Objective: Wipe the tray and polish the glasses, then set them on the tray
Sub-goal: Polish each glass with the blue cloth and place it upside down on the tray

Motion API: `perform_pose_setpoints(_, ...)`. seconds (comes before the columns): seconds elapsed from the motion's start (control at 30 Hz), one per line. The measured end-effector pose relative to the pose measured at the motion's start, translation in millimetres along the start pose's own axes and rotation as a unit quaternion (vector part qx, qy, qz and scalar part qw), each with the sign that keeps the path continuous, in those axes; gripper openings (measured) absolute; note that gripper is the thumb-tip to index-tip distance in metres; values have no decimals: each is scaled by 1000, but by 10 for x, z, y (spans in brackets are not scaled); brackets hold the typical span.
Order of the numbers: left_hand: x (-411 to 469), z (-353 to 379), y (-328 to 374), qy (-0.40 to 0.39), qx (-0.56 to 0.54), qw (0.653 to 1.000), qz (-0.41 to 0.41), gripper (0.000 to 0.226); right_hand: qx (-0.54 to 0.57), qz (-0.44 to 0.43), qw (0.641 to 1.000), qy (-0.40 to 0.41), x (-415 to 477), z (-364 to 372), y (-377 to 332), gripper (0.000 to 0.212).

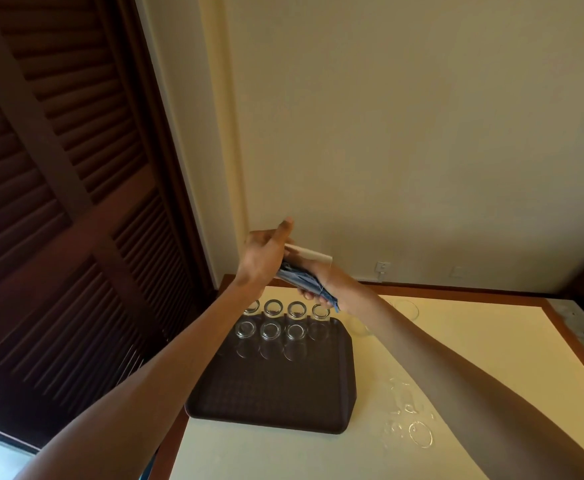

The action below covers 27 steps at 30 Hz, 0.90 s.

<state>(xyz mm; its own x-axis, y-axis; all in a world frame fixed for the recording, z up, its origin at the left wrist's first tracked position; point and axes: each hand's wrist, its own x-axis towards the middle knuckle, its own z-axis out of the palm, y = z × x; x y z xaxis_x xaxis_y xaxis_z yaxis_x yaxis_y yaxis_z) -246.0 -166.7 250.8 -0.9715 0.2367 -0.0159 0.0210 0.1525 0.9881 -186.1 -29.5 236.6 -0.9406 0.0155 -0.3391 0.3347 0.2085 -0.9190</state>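
The dark tray sits at the left of the surface, with two rows of glasses at its far end. Above it the left hand grips a glass, and the right hand clutches a blue cloth against it. Loose glasses wait on the right, so I'd judge it past halfway. No writing is readable.

Your left hand grips a clear glass above the far end of the brown tray. Your right hand holds a bunched blue cloth against it. Two rows of glasses stand on the tray. Loose glasses sit on the cream desk to its right.
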Motion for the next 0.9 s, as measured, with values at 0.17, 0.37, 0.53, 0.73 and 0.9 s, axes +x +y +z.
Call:
perform_pose_setpoints(0.17, 12, -43, -84, -33, -63, 997, -16, 46, -81, -20, 994, 64, 149, -36, 25, 51)
perform_pose_setpoints(0.37, 66, -69, -43, -100, -103, 973, -178, 45, -495, -227, 796, 265, 68, -89, -61, 19)
perform_pose_setpoints(0.53, 58, 33, 23, -27, -34, 990, -136, 54, -323, -204, 884, 268, 226, -70, 152, 32)
perform_pose_setpoints(0.73, 72, 66, 37, 12, -53, 998, -17, 54, 77, 32, 996, 8, -51, 79, -40, 58)
perform_pose_setpoints(0.9, 84, -38, 56, -112, -138, 975, -135, 53, -306, -165, 899, 265, 54, -104, 7, 35)
